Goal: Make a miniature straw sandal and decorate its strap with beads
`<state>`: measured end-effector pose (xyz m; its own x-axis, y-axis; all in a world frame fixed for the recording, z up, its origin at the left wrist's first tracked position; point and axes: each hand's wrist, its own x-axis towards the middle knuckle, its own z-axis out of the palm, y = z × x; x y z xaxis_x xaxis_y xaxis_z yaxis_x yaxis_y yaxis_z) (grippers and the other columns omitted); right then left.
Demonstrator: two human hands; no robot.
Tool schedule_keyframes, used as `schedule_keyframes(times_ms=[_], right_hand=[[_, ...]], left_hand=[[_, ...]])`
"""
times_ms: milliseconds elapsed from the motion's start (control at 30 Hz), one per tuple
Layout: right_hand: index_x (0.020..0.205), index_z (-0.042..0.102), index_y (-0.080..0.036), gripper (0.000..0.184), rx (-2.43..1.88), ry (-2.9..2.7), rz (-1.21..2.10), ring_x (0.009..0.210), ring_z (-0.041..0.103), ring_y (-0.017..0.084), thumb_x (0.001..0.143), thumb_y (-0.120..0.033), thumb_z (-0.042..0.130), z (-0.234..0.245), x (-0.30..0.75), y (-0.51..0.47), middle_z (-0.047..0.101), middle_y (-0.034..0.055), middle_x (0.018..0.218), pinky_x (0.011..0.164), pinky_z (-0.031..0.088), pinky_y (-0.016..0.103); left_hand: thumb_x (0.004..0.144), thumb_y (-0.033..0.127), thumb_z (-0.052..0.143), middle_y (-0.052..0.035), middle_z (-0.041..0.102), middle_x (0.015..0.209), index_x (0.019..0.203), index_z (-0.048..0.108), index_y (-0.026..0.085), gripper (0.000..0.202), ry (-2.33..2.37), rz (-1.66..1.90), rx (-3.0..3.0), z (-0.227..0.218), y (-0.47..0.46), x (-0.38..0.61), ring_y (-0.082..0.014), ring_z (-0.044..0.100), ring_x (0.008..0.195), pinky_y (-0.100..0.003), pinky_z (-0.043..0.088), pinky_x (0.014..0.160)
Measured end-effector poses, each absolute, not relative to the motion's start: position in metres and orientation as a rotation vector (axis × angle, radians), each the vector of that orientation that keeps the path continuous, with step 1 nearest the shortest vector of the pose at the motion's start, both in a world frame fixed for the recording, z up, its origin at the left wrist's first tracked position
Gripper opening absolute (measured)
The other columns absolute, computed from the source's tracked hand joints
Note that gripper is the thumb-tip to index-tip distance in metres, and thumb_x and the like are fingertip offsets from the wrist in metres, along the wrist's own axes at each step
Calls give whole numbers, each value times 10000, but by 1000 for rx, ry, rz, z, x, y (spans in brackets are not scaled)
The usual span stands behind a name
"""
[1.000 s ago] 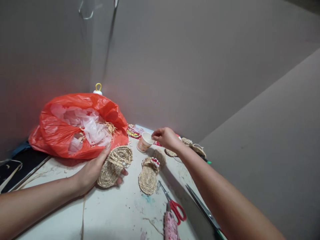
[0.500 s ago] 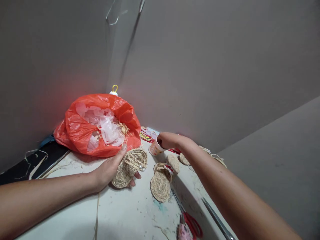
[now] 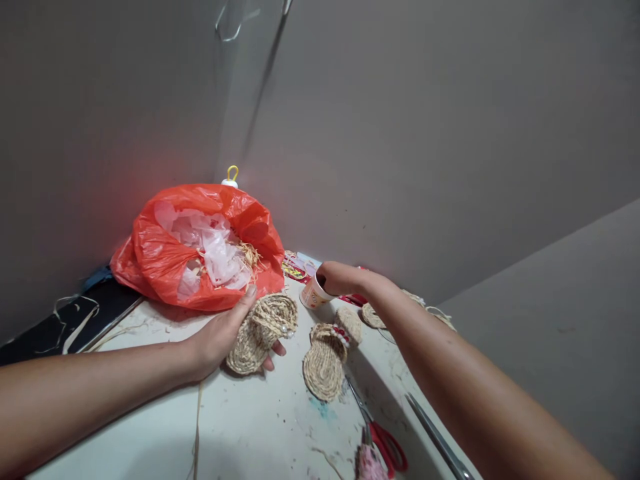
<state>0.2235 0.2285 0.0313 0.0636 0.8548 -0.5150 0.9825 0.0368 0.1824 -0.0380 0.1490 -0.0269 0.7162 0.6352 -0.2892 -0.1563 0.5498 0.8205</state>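
Observation:
My left hand (image 3: 227, 333) is closed around a small woven straw slipper (image 3: 253, 340) with a few white beads on its strap; the thumb lies on the near side and fingertips show beneath. My right hand (image 3: 340, 277) reaches into a small paper cup (image 3: 314, 293), tilted on its side toward the hand. Its fingers are inside the cup, so what they hold is hidden. Between the two hands lies another straw slipper (image 3: 324, 370) with red and white beads on its strap, and a further woven piece (image 3: 349, 325) rests against it.
An orange plastic bag (image 3: 155, 260) with white plastic and straw scraps stands at the back left. Red-handled scissors (image 3: 387, 450), a pink-handled tool (image 3: 370, 460) and a metal tool (image 3: 437, 433) lie in front. Grey walls (image 3: 400, 133) border the white table (image 3: 270, 427).
The whole view has shifted slightly. My left hand still holds the slipper, and my right hand stays in the cup.

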Motion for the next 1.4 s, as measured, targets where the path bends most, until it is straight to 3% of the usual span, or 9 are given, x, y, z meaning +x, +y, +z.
schedule_keyframes(times_ms=[267, 500, 667, 800, 933, 1067, 1200, 1400], right_hand=[[1134, 616, -157, 285, 1926, 1917, -479, 982, 626, 238, 901, -320, 608, 48, 225, 222, 615, 58, 1187, 800, 541, 396], [1119, 614, -155, 268, 2146, 1969, -607, 949, 635, 219, 912, -324, 593, 52, 240, 212, 628, 57, 1147, 784, 545, 386], [1032, 617, -141, 236, 2268, 2006, -834, 746, 641, 141, 939, -348, 551, 54, 250, 201, 655, 33, 949, 655, 547, 309], [926, 618, -136, 193, 2338, 2063, -994, 503, 515, 71, 943, -312, 540, 57, 253, 196, 605, -28, 723, 481, 442, 211], [884, 656, -137, 122, 2395, 2092, -1118, 422, 391, 52, 851, -239, 599, 60, 250, 193, 564, -47, 589, 429, 325, 203], [889, 701, -155, 197, 2440, 2092, -1179, 445, 393, 62, 720, -253, 674, 61, 248, 190, 642, -12, 661, 445, 329, 224], [861, 708, -152, 201, 2500, 2116, -1198, 453, 397, 70, 681, -210, 638, 59, 249, 189, 676, 20, 708, 444, 335, 226], [623, 565, -187, 77, 2697, 2324, -1174, 439, 361, 96, 656, -242, 523, 58, 245, 184, 502, -14, 509, 436, 300, 239]], left_hand=[[886, 679, 269, -165, 715, 857, 1111, 632, 103, 718, 571, 494, 848, -31, 151, -39, -235, 674, 640, -374, 523, 648], [891, 669, 274, -163, 715, 852, 1074, 648, 99, 705, 576, 494, 864, -31, 151, -38, -224, 673, 633, -340, 518, 627], [896, 655, 283, -158, 720, 847, 1075, 647, 105, 683, 581, 496, 853, -33, 151, -39, -216, 672, 622, -326, 517, 608], [876, 677, 316, -166, 721, 862, 1066, 648, 99, 693, 574, 501, 864, -33, 151, -39, -223, 675, 638, -331, 523, 615], [881, 670, 316, -159, 720, 840, 1054, 647, 95, 685, 592, 501, 844, -31, 150, -38, -213, 670, 613, -328, 522, 611], [887, 670, 296, -160, 720, 836, 1052, 646, 98, 691, 585, 501, 839, -31, 151, -38, -216, 670, 610, -345, 526, 629], [881, 671, 320, -155, 720, 840, 1063, 642, 105, 676, 572, 503, 842, -32, 151, -38, -219, 673, 626, -349, 528, 637], [878, 679, 312, -149, 716, 832, 1056, 639, 100, 689, 574, 499, 842, -31, 150, -37, -208, 667, 607, -324, 516, 607]])
